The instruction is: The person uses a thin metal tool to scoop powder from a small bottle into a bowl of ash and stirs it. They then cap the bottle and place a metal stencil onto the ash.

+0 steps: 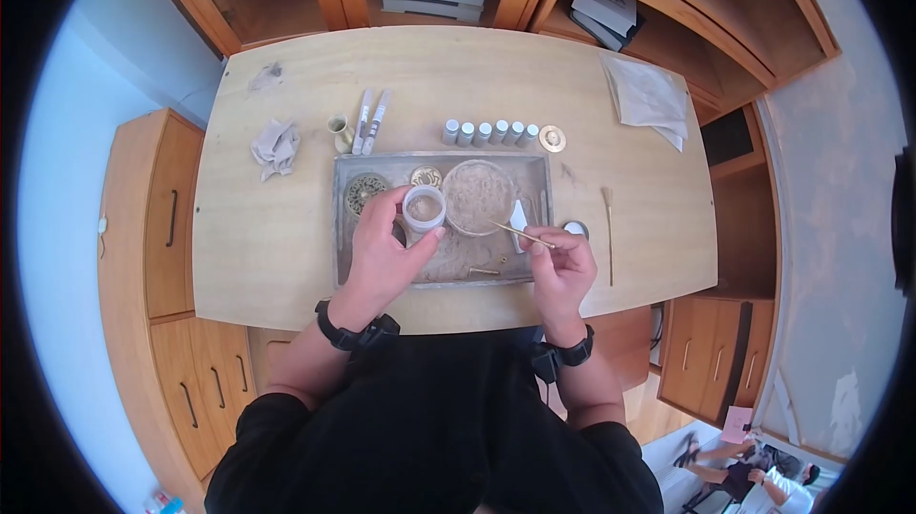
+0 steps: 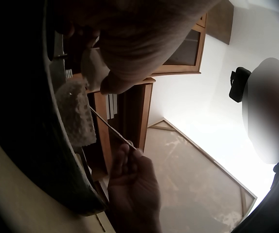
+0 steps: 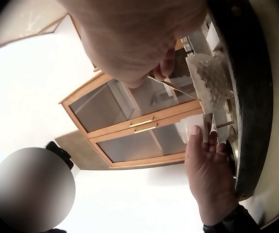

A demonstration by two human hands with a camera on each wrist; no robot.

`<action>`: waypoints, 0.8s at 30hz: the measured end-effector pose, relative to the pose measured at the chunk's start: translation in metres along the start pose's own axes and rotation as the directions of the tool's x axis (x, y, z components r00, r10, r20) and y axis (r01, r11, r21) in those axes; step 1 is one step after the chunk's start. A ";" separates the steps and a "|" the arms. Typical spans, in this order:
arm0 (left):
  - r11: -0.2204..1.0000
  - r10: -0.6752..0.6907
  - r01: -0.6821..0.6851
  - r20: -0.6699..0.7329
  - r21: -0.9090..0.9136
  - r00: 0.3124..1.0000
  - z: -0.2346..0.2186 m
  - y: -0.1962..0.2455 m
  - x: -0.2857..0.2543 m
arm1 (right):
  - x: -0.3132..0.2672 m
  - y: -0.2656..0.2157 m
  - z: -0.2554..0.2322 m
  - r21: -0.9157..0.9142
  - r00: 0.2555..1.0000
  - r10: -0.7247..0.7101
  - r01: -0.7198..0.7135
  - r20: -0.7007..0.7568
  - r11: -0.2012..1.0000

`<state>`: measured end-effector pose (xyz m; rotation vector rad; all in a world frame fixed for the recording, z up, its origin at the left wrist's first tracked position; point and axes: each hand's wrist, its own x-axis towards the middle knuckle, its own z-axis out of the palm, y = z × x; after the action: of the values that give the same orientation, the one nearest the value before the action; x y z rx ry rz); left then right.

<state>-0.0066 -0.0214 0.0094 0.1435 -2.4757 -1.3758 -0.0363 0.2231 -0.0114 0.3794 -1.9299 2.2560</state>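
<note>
My left hand grips a small translucent plastic jar between thumb and fingers. Pale brown powder shows inside it, and its mouth faces up. In my right hand a thin brass stick-like tool is pinched, its far end at the near right rim of a round glass bowl. Fine pale ash or sand fills the bowl. The right wrist view shows the bowl's dimpled wall, with the jar close beside it. Both hands are over a grey tray.
In the tray lie a pierced brass lid, a gold disc, a white slip and a small brass piece. Behind it stand several small vials and a brass vase. A long brass tool lies right.
</note>
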 end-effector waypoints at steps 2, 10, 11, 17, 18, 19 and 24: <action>1.000 -0.001 0.001 -0.002 0.004 1.000 0.000 0.000 0.000 | -0.001 -0.002 0.000 0.028 0.999 0.031 -0.031 -0.021 0.999; 0.998 0.052 -0.051 -0.034 0.032 0.998 0.003 -0.008 -0.001 | 0.005 0.003 -0.005 0.087 0.992 0.072 -0.063 -0.106 0.994; 0.998 0.051 -0.050 -0.035 0.029 0.998 0.003 -0.008 -0.001 | 0.006 0.003 -0.005 0.115 0.991 0.067 -0.053 -0.119 0.992; 0.999 0.053 -0.053 -0.016 0.014 0.998 0.003 -0.004 0.000 | 0.012 -0.016 -0.004 0.212 0.990 -0.036 0.064 -0.134 0.975; 0.999 0.041 -0.041 -0.003 0.015 0.999 0.001 -0.001 0.000 | 0.012 -0.020 -0.004 0.214 0.991 -0.055 0.080 -0.118 0.973; 0.999 0.029 -0.029 0.011 0.016 1.000 0.001 0.001 0.000 | 0.013 -0.024 -0.003 0.217 0.992 -0.074 0.095 -0.102 0.971; 0.998 0.067 -0.067 -0.009 0.012 0.998 0.005 -0.003 -0.001 | 0.009 -0.028 0.002 0.126 0.987 -0.155 0.150 0.030 0.981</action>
<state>-0.0073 -0.0187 0.0047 0.0694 -2.4582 -1.3301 -0.0368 0.2249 0.0178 0.5717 -1.7185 2.2902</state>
